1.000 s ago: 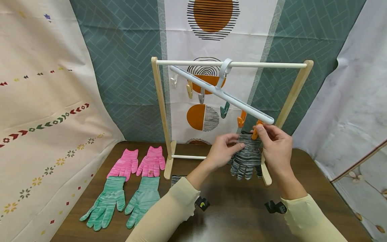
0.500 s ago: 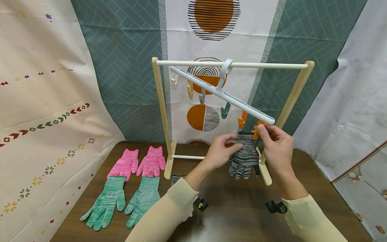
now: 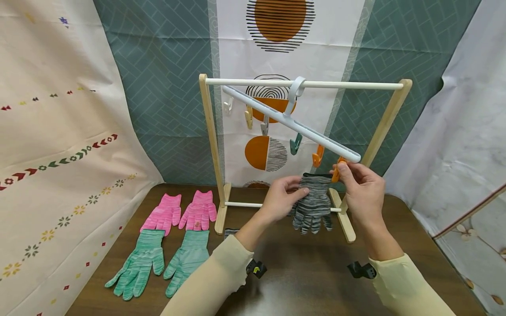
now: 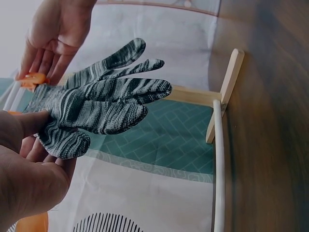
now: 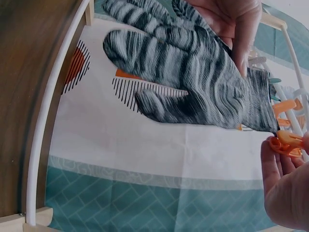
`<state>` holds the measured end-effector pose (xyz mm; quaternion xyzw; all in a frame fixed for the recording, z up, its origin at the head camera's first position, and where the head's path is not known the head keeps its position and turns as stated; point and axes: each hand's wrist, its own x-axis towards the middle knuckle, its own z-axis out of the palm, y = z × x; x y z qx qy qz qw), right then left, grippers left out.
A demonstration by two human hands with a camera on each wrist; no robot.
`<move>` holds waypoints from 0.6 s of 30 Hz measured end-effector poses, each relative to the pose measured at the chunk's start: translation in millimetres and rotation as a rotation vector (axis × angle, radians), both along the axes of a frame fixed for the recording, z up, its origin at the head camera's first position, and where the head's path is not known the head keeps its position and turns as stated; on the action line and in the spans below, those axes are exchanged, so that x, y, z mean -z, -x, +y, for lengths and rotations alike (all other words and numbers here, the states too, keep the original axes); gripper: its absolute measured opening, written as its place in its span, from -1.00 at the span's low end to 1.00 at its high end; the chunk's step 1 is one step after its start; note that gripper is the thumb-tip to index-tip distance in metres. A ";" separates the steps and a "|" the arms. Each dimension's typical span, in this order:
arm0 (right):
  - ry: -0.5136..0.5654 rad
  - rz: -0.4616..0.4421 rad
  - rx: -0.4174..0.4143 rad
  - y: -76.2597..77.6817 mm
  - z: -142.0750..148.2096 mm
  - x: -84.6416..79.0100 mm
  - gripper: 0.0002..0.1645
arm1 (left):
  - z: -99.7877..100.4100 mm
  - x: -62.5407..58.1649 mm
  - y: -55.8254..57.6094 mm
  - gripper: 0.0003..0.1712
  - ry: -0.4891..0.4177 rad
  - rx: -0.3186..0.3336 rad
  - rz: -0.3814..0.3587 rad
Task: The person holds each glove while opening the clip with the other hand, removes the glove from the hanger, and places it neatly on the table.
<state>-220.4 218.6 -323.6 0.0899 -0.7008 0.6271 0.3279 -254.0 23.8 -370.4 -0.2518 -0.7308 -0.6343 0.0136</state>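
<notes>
A knitted grey-and-black glove (image 3: pixel 314 199) hangs fingers down below the hanger (image 3: pixel 292 123), whose right end is tilted low. My left hand (image 3: pixel 280 198) pinches the glove's left side just below the cuff, thumb in front. At the hanger's right end, my right hand (image 3: pixel 364 188) pinches an orange clip (image 3: pixel 337 172) between thumb and fingers. In the right wrist view, the cuff's corner touches the mouth of that clip (image 5: pixel 285 142); I cannot tell whether the jaws bite it. A second orange clip (image 3: pixel 318 156) hangs just left, above the glove.
The hanger hooks over the white bar (image 3: pixel 344 84) of a wooden rack (image 3: pixel 211 140). Green (image 3: pixel 295 144), grey, yellow and white clips hang further left. Pink gloves (image 3: pixel 199 210) and green gloves (image 3: pixel 138 263) lie at left on the brown table (image 3: pixel 304 276). Another grey glove (image 3: pixel 230 232) is mostly hidden by my left arm.
My left hand has shifted slightly left, drawing the grey-and-black glove left with it, away from behind the right hand. The right hand and its clip have hardly moved.
</notes>
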 end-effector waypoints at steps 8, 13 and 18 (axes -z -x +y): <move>0.043 0.020 -0.028 1.7 4.0 -1.9 -0.69 | -17.8 -23.2 -25.4 -0.57 0.040 -0.025 0.003; 0.060 0.048 -0.031 4.1 9.9 -3.3 -0.71 | -23.2 -18.0 -24.8 -0.56 0.032 -0.034 -0.024; 0.090 0.097 -0.056 5.7 16.3 -6.5 -0.71 | -28.8 -15.0 -25.7 -0.54 0.039 -0.046 -0.041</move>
